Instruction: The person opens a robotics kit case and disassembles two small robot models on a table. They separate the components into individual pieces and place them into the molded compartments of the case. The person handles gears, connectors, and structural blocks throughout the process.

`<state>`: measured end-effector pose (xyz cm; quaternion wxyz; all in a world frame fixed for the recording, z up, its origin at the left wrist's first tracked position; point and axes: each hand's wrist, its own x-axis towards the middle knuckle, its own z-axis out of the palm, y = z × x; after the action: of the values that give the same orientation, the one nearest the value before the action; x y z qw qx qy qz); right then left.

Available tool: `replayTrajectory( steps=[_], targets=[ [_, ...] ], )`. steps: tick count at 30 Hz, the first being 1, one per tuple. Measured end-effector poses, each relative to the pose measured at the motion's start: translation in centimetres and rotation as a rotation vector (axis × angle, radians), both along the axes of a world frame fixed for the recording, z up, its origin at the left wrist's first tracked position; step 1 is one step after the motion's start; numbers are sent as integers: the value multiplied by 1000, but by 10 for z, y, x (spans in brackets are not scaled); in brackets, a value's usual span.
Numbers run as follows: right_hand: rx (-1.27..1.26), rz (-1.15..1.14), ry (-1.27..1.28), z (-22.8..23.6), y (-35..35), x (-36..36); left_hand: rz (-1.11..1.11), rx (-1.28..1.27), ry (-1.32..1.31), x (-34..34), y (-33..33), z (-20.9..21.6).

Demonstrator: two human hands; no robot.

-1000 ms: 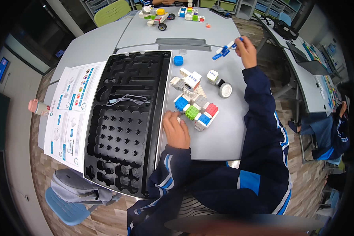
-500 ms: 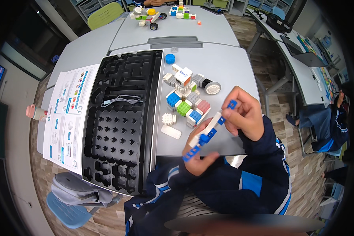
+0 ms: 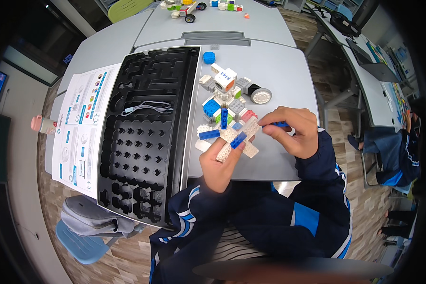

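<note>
My left hand [image 3: 216, 166] grips an assembly of white and blue building bricks [image 3: 228, 134] by its near side, with the thumb on top. Its white arms stick out several ways, and blue bricks sit on some of them. My right hand [image 3: 296, 130] is closed in a pinch on a small blue brick [image 3: 280, 124], beside the right arm of the assembly. Whether that brick is joined to the assembly cannot be made out. Just behind, on the table, lies a brick robot model [image 3: 226, 94] with a white cube head, partly covered by the assembly.
A black moulded tray [image 3: 149, 123] holding a grey cable [image 3: 146, 108] lies to the left, with printed sheets [image 3: 80, 128] beyond it. A blue block [image 3: 209, 57] and a wheel [image 3: 261, 96] are on the table [image 3: 279, 71]. Farther back stands a wheeled brick model [image 3: 182, 9].
The assembly has turned from edge-on to face-up and shifted left and away from me. My left hand has moved with it. My right hand has moved slightly toward me.
</note>
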<state>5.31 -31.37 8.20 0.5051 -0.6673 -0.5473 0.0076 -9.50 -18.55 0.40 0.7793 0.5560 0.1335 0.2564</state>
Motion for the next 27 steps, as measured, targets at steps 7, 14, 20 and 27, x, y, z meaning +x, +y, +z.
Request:
replayTrajectory(
  steps=[7,14,20,27],
  targets=[
    [-219,127,-477,-6,4,-3,-18,328,196,-7,9,14],
    [-60,210,-722,-13,4,7,-272,291,178,-11,18,17],
    [45,202,-491,-25,3,8,-386,-243,149,-7,17,14],
    [336,181,898,-31,5,39,-327,-190,73,-6,17,21]
  ],
)
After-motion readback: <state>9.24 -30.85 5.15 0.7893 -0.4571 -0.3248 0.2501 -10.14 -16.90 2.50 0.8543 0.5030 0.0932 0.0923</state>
